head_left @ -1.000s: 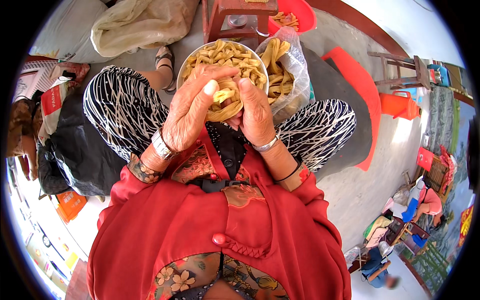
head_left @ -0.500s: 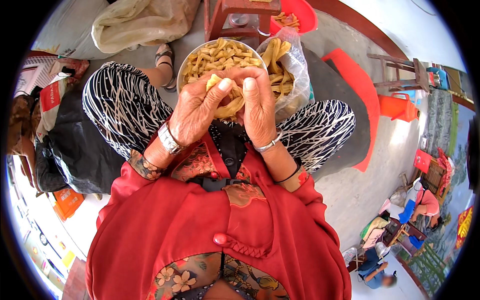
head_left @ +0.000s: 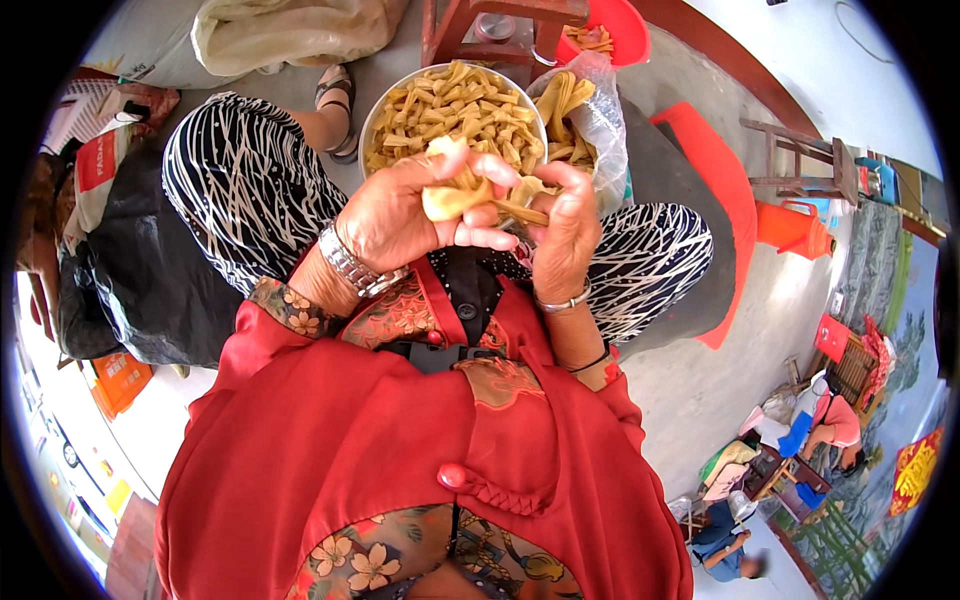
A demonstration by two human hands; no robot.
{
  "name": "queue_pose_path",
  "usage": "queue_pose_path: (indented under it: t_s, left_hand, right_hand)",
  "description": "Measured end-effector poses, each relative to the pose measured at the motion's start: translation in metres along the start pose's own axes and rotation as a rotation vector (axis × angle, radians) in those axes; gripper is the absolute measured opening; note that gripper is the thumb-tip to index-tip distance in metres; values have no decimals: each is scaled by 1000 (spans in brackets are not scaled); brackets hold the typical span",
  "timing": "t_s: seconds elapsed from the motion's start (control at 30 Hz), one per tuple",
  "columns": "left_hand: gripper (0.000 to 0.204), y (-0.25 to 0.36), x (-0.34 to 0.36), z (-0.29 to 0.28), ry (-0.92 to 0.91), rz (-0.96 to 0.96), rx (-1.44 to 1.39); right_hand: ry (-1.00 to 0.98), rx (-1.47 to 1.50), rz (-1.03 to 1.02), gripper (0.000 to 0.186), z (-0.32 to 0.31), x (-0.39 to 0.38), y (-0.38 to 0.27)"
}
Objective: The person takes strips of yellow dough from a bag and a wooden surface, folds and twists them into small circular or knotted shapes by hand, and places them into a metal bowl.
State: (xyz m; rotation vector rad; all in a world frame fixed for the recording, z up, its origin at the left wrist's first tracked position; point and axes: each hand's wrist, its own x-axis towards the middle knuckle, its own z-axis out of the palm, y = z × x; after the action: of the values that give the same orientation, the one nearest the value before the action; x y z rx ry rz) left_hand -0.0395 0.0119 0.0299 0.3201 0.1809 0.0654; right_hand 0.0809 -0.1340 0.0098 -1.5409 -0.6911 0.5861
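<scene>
Above my lap, both hands work on a soft yellow-tan strip (head_left: 450,203). My left hand (head_left: 395,205) is closed on its wider, folded part, palm turned partly up. My right hand (head_left: 568,235) pinches the thin, twisted end between thumb and fingers. Just beyond the hands stands a round bowl with a pale rim (head_left: 545,120), heaped with short folded yellow pieces (head_left: 455,105). To its right, a clear plastic bag (head_left: 610,120) holds longer loose strips (head_left: 562,100).
A red-brown wooden stool (head_left: 440,35) and a red basin (head_left: 625,35) of orange pieces stand past the bowl. A pale sack (head_left: 290,35) lies far left, a black bag (head_left: 130,260) left of my knee. At right are an orange jug (head_left: 790,230) and two people.
My hands have come apart from being pressed together, the right one moving right, so the strip now spans between them. My left palm has turned upward. The view has shifted slightly.
</scene>
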Motion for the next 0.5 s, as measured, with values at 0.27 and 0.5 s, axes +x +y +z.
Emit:
queue_pose_path:
  t_s: [0.27,0.5]
  left_hand:
    - [45,7,-4,-9,55,47,0]
    - [53,8,7,-4,400,21,633]
  right_hand:
    - [44,-139,-13,21,-22,-15,16]
    - [-75,-233,9,23,-15,0,15]
